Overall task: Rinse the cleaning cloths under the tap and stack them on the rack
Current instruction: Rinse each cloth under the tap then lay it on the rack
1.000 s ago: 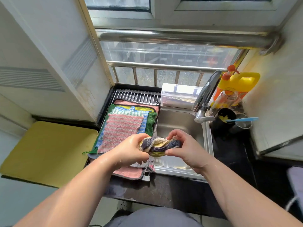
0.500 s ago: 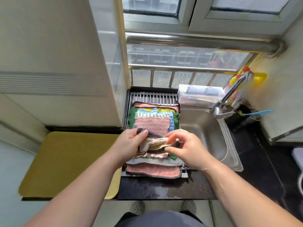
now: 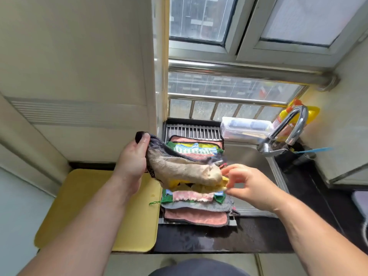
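While the left hand [image 3: 132,164] grips one end of a beige, dark-edged cloth [image 3: 179,168], its fingers [image 3: 143,140] curled round the edge, the right hand [image 3: 247,184] pinches the other, yellowish end, though blur softens its fingertips. From the head view, the cloth hangs stretched between both hands, just above the stack of cloths [image 3: 197,215] lying on the rack [image 3: 194,132]. Right of the rack are the sink [image 3: 245,156] and tap [image 3: 286,132]; a yellow mat [image 3: 89,212] lies to its left, overlapping the dark bench [image 3: 219,240].
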